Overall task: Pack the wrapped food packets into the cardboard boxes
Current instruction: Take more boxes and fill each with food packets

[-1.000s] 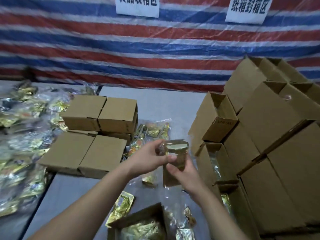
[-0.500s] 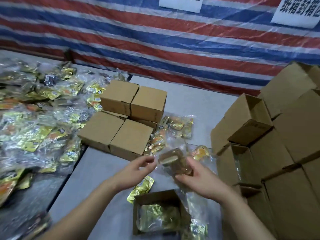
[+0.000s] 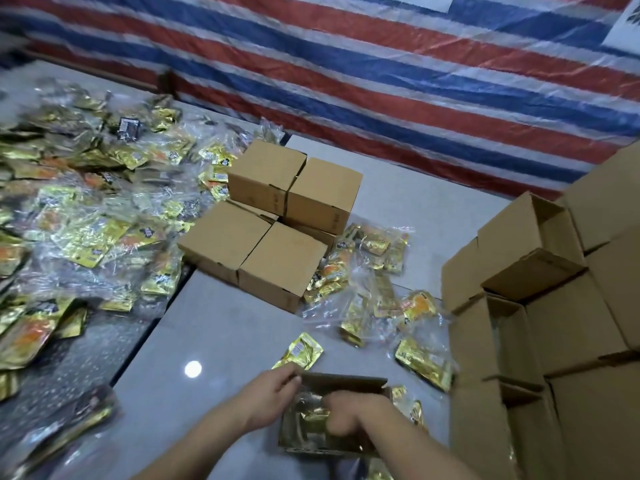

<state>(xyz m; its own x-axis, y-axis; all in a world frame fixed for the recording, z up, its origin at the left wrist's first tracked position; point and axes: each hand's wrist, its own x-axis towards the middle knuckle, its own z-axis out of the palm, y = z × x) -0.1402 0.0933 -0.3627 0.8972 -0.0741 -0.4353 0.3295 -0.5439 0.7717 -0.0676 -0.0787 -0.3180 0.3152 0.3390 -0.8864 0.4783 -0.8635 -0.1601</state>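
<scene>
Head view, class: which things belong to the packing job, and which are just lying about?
Job: open box; gold packets inside it; left hand; right hand; loose packet; empty boxes.
Lying about: striped tarp; closed boxes.

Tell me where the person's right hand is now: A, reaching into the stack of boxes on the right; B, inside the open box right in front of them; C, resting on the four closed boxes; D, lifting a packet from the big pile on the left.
B: the right hand is down inside the open box, on the gold packets in it.
</scene>
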